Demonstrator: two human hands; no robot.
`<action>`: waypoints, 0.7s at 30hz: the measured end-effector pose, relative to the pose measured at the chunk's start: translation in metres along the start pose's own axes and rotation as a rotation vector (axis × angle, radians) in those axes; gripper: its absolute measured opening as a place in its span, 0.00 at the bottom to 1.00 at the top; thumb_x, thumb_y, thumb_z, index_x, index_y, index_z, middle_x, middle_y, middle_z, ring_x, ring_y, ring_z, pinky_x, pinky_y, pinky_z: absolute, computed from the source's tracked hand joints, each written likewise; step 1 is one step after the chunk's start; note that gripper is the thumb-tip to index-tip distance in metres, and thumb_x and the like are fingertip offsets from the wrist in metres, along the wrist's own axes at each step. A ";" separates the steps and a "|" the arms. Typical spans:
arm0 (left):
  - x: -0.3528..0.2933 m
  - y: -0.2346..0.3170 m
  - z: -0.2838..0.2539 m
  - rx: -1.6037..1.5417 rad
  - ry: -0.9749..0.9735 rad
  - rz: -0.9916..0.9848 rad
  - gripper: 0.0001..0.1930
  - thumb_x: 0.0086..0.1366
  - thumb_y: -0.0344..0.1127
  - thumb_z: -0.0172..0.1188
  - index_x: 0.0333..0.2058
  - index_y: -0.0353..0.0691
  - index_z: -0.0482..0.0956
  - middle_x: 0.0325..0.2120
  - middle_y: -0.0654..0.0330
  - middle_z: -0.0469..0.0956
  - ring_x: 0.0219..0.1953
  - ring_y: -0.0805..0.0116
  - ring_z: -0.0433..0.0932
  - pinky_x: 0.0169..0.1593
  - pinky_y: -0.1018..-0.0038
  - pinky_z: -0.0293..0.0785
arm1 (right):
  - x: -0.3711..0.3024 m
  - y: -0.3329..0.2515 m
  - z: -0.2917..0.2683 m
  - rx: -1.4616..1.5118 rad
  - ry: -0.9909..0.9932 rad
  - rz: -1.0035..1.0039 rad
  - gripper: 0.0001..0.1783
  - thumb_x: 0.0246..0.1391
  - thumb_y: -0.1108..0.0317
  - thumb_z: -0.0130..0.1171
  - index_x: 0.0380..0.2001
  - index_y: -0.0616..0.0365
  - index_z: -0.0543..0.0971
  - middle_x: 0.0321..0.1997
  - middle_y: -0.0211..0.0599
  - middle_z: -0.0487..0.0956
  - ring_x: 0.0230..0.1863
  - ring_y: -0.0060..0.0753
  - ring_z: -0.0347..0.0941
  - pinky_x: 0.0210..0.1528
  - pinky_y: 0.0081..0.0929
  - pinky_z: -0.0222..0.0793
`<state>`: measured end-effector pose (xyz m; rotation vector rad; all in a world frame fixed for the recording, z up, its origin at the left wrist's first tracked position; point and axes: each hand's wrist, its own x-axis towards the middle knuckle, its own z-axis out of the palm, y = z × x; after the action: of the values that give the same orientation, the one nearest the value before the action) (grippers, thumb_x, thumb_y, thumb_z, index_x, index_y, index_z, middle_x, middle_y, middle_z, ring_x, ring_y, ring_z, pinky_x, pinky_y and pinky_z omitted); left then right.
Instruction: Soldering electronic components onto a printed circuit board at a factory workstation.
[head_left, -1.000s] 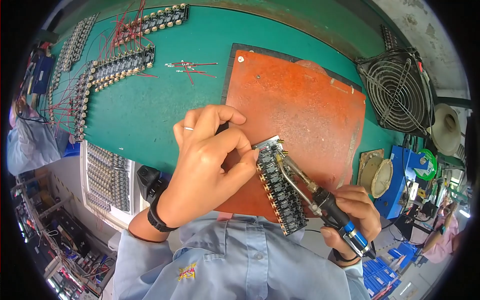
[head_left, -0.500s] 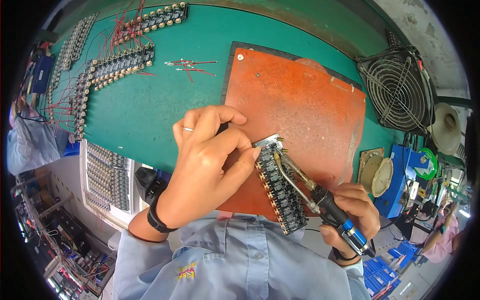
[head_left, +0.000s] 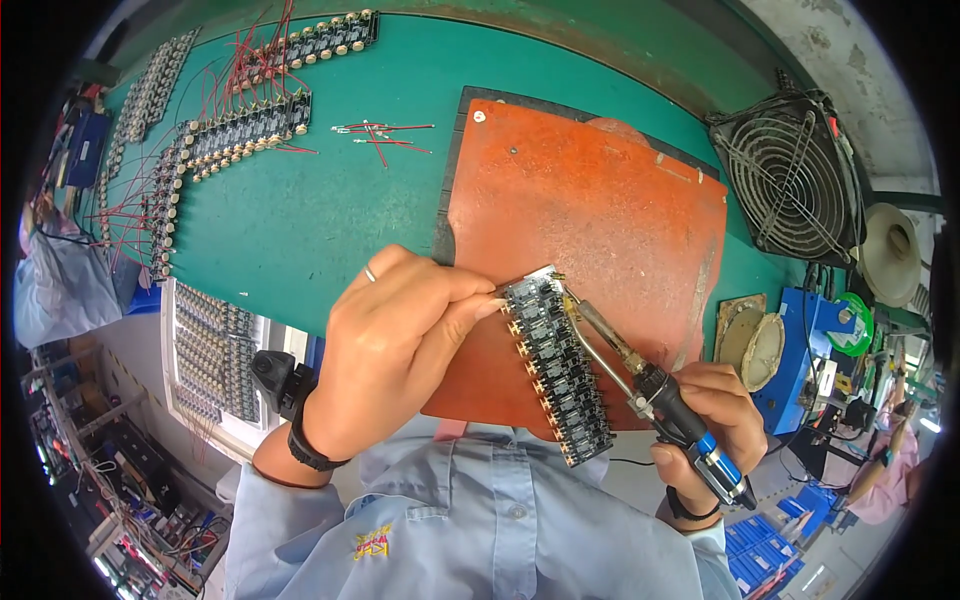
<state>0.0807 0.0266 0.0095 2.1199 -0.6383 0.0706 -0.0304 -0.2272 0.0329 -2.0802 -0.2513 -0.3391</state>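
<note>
A long black circuit board panel with a row of small gold-coloured parts along its left edge lies slanted over the mat's lower part. Thumb and forefinger of my left hand are pinched at its upper left edge; whether a tiny part sits between them is hidden. My right hand grips a soldering iron with a black and blue handle and a thin metal feed tube alongside. The iron's tip is at the panel's upper right corner, beside small brass-coloured pins; contact is hard to make out.
An orange mat covers part of the green table. Short red wires lie beyond my left hand. Wired board panels are at the far left. A black fan and a round tin stand at right.
My left hand has drawn back a little to the left, its raised fingers now folded closer. The soldering iron has shifted slightly right, toward the panel's corner edge.
</note>
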 end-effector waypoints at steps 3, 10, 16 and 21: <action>-0.002 0.002 0.004 -0.046 0.025 -0.014 0.04 0.55 0.28 0.64 0.28 0.38 0.77 0.22 0.60 0.75 0.23 0.60 0.68 0.35 0.71 0.64 | 0.000 0.000 0.000 -0.004 -0.009 -0.006 0.26 0.34 0.64 0.76 0.36 0.67 0.77 0.34 0.51 0.79 0.35 0.45 0.78 0.37 0.35 0.73; 0.004 0.000 0.008 0.049 -0.088 -0.048 0.06 0.55 0.28 0.63 0.23 0.39 0.74 0.19 0.62 0.72 0.24 0.63 0.67 0.36 0.69 0.58 | -0.002 0.000 0.000 0.000 0.001 -0.001 0.27 0.34 0.63 0.76 0.36 0.67 0.76 0.33 0.51 0.79 0.35 0.45 0.78 0.37 0.35 0.73; 0.004 -0.004 0.012 0.111 -0.082 -0.019 0.08 0.52 0.29 0.64 0.21 0.41 0.72 0.18 0.64 0.71 0.23 0.64 0.65 0.36 0.69 0.55 | -0.001 0.000 0.001 -0.002 -0.019 0.006 0.26 0.34 0.64 0.76 0.36 0.66 0.77 0.33 0.50 0.79 0.35 0.44 0.78 0.37 0.34 0.73; 0.005 -0.004 0.013 0.116 -0.074 -0.011 0.10 0.52 0.28 0.64 0.19 0.41 0.71 0.16 0.65 0.68 0.22 0.67 0.64 0.36 0.70 0.55 | 0.004 -0.003 0.005 -0.018 -0.066 0.021 0.25 0.32 0.66 0.76 0.35 0.66 0.77 0.33 0.49 0.79 0.35 0.44 0.78 0.37 0.35 0.74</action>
<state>0.0847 0.0161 0.0006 2.2467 -0.6802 0.0240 -0.0265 -0.2215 0.0341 -2.1131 -0.2662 -0.2607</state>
